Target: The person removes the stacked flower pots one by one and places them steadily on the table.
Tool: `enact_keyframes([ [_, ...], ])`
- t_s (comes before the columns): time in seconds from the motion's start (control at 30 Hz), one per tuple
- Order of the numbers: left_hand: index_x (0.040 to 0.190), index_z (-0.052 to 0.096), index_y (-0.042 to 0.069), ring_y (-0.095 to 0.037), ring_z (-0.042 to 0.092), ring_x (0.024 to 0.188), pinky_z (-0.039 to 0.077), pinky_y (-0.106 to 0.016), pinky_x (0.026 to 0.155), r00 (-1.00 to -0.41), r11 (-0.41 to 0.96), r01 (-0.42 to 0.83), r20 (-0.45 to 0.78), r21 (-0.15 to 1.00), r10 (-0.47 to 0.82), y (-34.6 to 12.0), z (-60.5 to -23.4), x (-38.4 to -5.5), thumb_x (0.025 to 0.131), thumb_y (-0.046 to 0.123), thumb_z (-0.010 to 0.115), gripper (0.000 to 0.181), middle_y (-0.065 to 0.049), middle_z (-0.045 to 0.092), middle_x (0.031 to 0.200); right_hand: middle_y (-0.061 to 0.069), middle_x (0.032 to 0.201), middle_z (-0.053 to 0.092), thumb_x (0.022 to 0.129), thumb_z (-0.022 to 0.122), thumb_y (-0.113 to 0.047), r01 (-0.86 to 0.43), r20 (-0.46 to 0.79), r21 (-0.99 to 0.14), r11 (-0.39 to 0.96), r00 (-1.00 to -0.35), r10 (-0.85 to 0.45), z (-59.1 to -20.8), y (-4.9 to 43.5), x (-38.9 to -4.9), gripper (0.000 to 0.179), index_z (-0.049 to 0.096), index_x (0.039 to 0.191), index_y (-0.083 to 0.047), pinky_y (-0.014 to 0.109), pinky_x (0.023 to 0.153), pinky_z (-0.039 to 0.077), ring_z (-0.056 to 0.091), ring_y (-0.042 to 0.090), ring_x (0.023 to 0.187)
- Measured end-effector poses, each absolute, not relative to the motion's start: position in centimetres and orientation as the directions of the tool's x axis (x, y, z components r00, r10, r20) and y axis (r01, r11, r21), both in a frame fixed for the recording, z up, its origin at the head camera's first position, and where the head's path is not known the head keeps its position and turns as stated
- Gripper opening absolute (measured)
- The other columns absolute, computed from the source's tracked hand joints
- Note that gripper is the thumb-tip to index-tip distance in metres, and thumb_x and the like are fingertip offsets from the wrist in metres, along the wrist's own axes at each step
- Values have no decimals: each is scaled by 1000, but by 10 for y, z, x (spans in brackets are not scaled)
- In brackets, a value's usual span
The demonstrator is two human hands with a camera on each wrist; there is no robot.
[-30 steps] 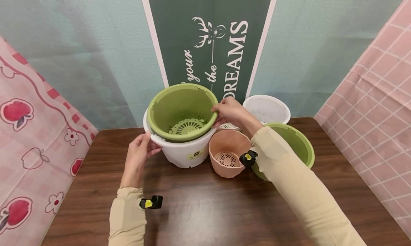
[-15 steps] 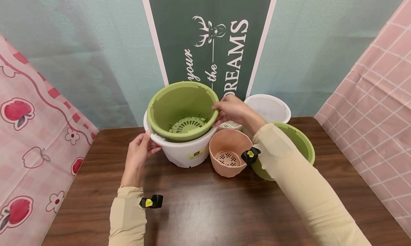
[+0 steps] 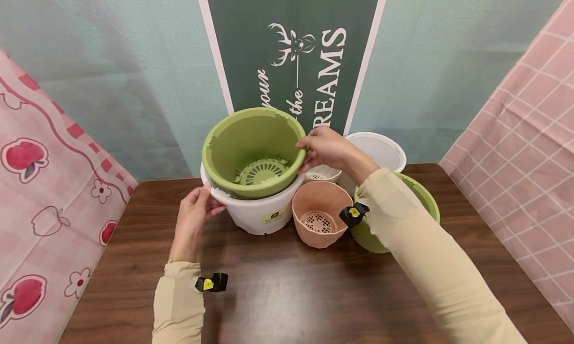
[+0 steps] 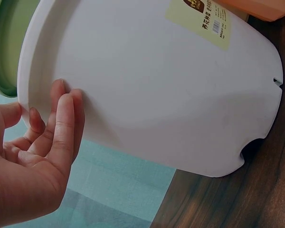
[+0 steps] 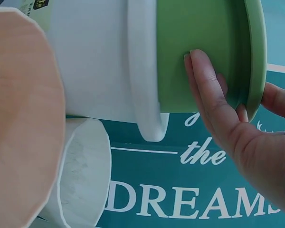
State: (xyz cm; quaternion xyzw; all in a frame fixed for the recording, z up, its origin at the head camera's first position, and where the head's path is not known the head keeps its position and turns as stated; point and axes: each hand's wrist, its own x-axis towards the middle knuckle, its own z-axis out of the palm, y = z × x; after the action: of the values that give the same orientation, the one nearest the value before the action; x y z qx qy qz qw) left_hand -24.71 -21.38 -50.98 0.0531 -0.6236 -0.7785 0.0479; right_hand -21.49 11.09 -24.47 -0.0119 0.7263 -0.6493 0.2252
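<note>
A green plastic flowerpot [image 3: 255, 134] with a slotted bottom sits partway inside a white flowerpot [image 3: 260, 219] that carries a yellow label. My right hand [image 3: 325, 147] pinches the green pot's rim at its right side, thumb over the edge and fingers along the outer wall, as the right wrist view shows. The left hand [image 3: 195, 212] holds the white pot's rim at the left, with the thumb on the rim and the fingers [image 4: 64, 123] against the wall below. In the right wrist view, a wide band of green wall [image 5: 199, 80] stands out above the white rim.
Right of the white pot stands a peach flowerpot [image 3: 320, 214] with a perforated bottom, and a small cream pot [image 3: 323, 173] behind it. Another green pot [image 3: 419, 197] and another white pot [image 3: 376, 152] stand farther right, partly behind the right arm. A printed cloth [image 3: 296, 60] hangs behind the wooden table [image 3: 269, 294].
The green flowerpot has risen a little out of the white one, its rim now higher, together with my right hand. The left hand and the white flowerpot have stayed nearly still.
</note>
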Motion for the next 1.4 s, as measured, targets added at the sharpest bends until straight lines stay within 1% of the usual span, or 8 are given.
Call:
enact_keyframes([
  [0.4,101,57,1,-33,64,81,54,-42,69,-993,-235,6,-21,972,-114,-214,-506,-244,84,46,61,48,-22,64,88,17,66,59,94,41,-1,253,-288,-956,146,-902,-322,-231,112,-210,8,41,91,6,43,69,54,63,24,55],
  [0.63,96,59,0,-28,65,78,55,-39,69,-999,-287,-18,-28,958,-30,-205,-468,-221,92,34,54,34,-19,66,85,19,70,60,94,41,0,251,-285,-957,144,-903,-323,-224,113,-207,10,40,97,9,42,69,54,63,24,56],
  [0.73,96,58,2,-28,65,79,55,-39,70,-999,-266,-10,-22,964,-41,-205,-472,-223,91,38,54,36,-18,66,85,20,70,60,94,41,0,246,-279,-959,139,-904,-325,-221,114,-207,9,41,94,9,42,69,54,63,24,57],
  [0.9,101,56,1,-33,64,83,54,-43,70,-995,-236,9,-15,972,-103,-213,-505,-242,85,46,60,47,-22,64,90,21,71,59,94,40,0,241,-268,-963,120,-904,-333,-216,115,-205,8,43,92,8,43,69,54,63,24,58],
  [1.1,102,54,-4,-37,63,81,53,-45,68,-994,-288,14,-17,958,-108,-214,-508,-245,85,43,61,50,-27,62,91,20,73,58,94,41,0,235,-260,-965,114,-910,-323,-212,114,-203,8,43,91,7,43,69,54,63,25,59],
  [1.23,101,56,0,-33,64,81,54,-43,69,-995,-251,20,-5,968,-100,-214,-508,-244,86,44,59,47,-23,64,90,20,71,59,94,41,1,227,-251,-968,109,-915,-317,-210,113,-201,7,43,91,7,43,69,54,63,26,58],
  [1.33,101,59,3,-29,65,81,54,-40,70,-998,-243,15,-1,970,-69,-214,-500,-239,88,42,57,42,-19,66,90,20,73,59,94,41,1,219,-240,-971,101,-917,-319,-207,114,-200,8,43,91,8,44,70,54,63,27,60],
  [1.4,99,59,1,-28,65,79,54,-39,70,-1000,-284,0,-9,959,-29,-206,-473,-223,92,35,53,35,-19,66,88,21,74,59,94,41,1,212,-232,-972,97,-918,-321,-204,114,-199,8,44,92,8,45,71,53,64,27,61],
])
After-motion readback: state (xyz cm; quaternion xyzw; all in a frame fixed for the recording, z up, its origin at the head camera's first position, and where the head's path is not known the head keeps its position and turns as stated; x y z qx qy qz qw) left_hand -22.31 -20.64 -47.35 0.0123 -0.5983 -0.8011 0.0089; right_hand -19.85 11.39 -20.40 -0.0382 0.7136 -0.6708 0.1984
